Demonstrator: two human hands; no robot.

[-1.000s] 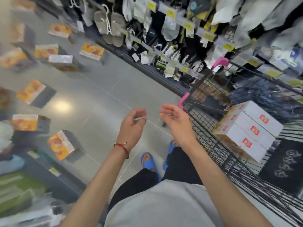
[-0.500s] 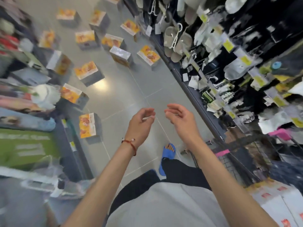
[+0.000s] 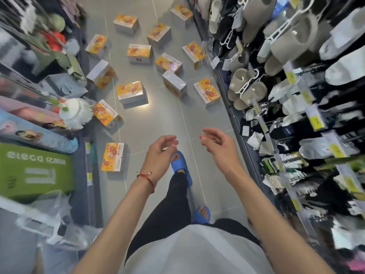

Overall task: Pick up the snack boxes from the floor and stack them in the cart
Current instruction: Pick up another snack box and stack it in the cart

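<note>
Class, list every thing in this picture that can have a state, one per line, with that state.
left hand, fingers loosely curled, holding nothing.
right hand, fingers relaxed, holding nothing.
nearest snack box, lying on the floor, printed face up, untouched.
other snack boxes, scattered on the floor, none picked up.
grey slippers, hanging on the rack.
cart, out of view.

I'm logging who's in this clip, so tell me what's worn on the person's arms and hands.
No gloves on the left hand or the right hand, and no rings that I can make out. A thin red string bracelet with a small pale bead circles the left wrist; the right wrist carries nothing. The left forearm and right forearm show no sleeves.
</note>
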